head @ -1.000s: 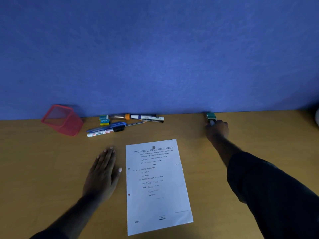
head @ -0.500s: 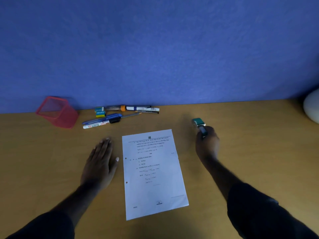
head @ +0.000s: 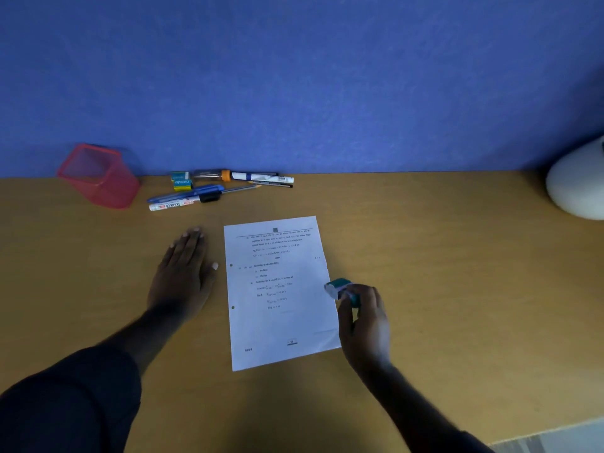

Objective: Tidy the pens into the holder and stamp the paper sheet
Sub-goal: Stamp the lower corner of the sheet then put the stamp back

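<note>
Desk (head: 457, 289): smooth, matte, tan wood-look surface, backed by a finely textured blue wall (head: 294, 76).

Paper sheet (head: 281, 292): white rectangle, flat on the desk, printed text on its upper half, two punch holes on its left margin.

Stamp (head: 341, 289): small teal block with a pale face, blurred, at the sheet's right edge. It has come from the back of the desk by the wall to this edge over the last second.

Right hand (head: 364, 322): fingers curled around the stamp, gripping it; whether the stamp touches the paper cannot be told.

Left hand (head: 183, 276): flat, palm down, fingers spread slightly, on the desk just left of the sheet; placing unchanged from earlier.

Holder (head: 99, 174): red translucent cup, angular sides, tilted, at the back left near the wall.

Pens (head: 202, 192): loose cluster of slim pens and markers lying right of the holder, unchanged; a white marker (head: 175, 205) lies nearest the viewer. Two small boxes (head: 181, 180) sit among them.

White rounded object (head: 578, 188): smooth, at the far right edge.
</note>
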{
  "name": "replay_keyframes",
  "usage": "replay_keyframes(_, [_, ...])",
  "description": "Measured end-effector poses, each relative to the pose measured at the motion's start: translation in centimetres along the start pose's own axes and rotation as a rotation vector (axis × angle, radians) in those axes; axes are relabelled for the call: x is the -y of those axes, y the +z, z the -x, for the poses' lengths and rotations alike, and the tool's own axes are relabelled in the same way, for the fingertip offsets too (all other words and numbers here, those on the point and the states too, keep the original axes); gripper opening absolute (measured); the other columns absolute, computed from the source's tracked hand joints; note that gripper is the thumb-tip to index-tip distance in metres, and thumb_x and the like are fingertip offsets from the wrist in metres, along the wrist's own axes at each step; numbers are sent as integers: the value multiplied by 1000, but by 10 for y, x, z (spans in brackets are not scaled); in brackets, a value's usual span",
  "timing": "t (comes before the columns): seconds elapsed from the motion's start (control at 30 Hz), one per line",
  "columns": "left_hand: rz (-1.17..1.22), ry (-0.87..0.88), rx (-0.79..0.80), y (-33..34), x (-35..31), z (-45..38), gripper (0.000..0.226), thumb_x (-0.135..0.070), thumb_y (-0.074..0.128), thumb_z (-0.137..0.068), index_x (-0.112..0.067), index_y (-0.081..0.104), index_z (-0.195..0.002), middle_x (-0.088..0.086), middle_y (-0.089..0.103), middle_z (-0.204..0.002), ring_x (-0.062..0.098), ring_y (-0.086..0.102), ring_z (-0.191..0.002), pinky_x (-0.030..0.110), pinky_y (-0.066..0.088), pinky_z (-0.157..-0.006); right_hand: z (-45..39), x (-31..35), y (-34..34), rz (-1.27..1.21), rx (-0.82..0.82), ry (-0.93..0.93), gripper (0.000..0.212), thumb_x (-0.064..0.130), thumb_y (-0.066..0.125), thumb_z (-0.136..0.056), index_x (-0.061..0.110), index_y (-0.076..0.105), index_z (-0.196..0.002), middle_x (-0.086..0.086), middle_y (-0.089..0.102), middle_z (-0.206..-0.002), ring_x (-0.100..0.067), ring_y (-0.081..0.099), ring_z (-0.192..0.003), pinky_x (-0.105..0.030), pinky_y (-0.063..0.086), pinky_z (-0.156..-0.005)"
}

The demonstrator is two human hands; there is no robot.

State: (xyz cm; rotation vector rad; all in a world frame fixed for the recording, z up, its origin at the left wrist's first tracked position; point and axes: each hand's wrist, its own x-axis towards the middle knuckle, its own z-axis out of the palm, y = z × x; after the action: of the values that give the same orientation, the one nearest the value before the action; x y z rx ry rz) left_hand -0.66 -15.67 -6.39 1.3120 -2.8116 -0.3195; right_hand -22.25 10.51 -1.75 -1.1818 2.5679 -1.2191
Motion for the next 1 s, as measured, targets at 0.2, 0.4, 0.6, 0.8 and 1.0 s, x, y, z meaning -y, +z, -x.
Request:
replay_keyframes(0.2, [25, 6, -14, 2, -1, 1, 72, -48, 23, -97, -8, 21, -157, 7, 14, -168, 25, 12, -155, 42, 13, -127, 44, 5, -4, 143, 121, -14, 10, 11, 55, -92, 16, 49, -99, -3, 61, -91, -20, 56, -77, -36, 50, -59])
replay_keyframes(0.4, [17, 3, -28, 8, 3, 2, 64, -39, 36, -104, -8, 21, -157, 9, 16, -167, 26, 13, -155, 43, 13, -126, 54, 12, -11, 234, 168, 6, 9, 20, 54, -94, 21, 45, -94, 1, 57, -83, -16, 51, -70, -34, 46, -57])
replay_keyframes(0.6, [3, 8, -16, 9, 5, 1, 66, -42, 35, -103, -9, 17, -158, 9, 14, -168, 26, 11, -155, 42, 12, -126, 45, 22, -8, 278, 181, 13, 13, 25, 59, -94, 17, 50, -89, 3, 57, -81, -15, 49, -68, -32, 45, -58])
replay_keyframes(0.8, [4, 2, -9, 7, 3, 1, 67, -41, 36, -104, -8, 16, -158, 9, 12, -168, 26, 10, -156, 42, 11, -127, 48, 28, -2, 322, 189, 20, 15, 23, 60, -93, 16, 50, -85, 1, 56, -77, -17, 49, -65, -37, 47, -57])
replay_keyframes(1.0, [13, 4, -6, 5, 2, 0, 66, -40, 36, -104, -8, 16, -158, 9, 12, -168, 25, 9, -156, 43, 12, -127, 49, 26, 1, 368, 178, -5, 18, 17, 65, -89, 15, 49, -82, 0, 55, -73, -18, 48, -62, -34, 44, -54])
